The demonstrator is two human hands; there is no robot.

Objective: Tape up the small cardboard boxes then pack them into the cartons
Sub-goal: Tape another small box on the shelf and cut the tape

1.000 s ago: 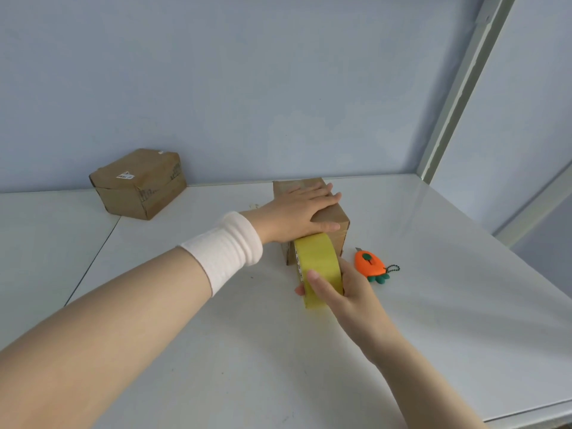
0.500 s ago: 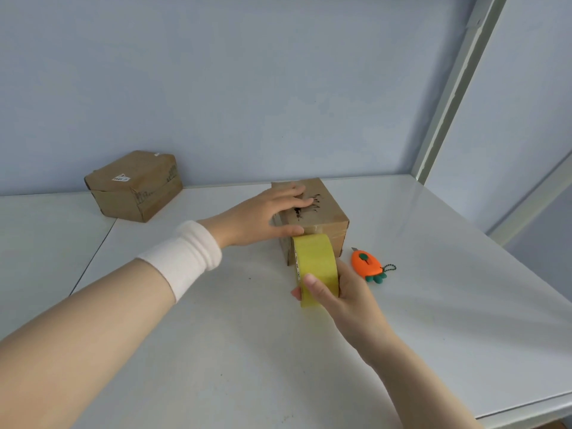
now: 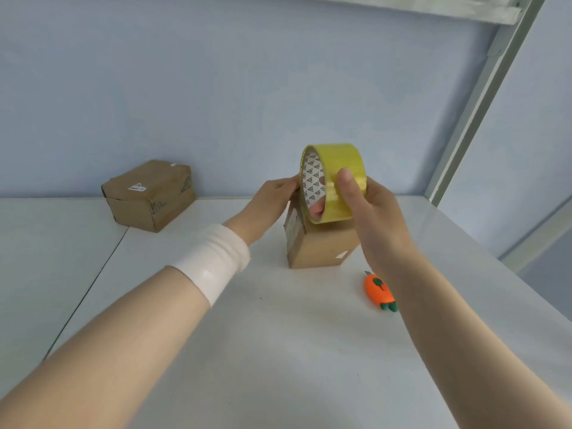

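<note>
The small brown cardboard box (image 3: 322, 250) stands on the white counter (image 3: 278, 351) near its middle, one corner turned toward the camera, with a small white label on its right face. Just above it, held clear of its top, is the roll of yellow transparent packing tape (image 3: 337, 162) on a white core printed with triangles. The right hand (image 3: 376, 218) has the roll in its grip: the thumb presses on the outer band and the fingers pass through the core. The left hand (image 3: 272, 199), with a white wristband (image 3: 213, 261) behind it, reaches the roll's left rim with its fingertips; whether its grip has closed on the rim or the tape's end I cannot tell. Near the box on the right, an orange carrot-shaped cutter (image 3: 378, 292) with green leaves lies on the counter. Well apart at the back left, a second brown cardboard box (image 3: 148, 196) sits against the pale blue wall (image 3: 216, 88).
</note>
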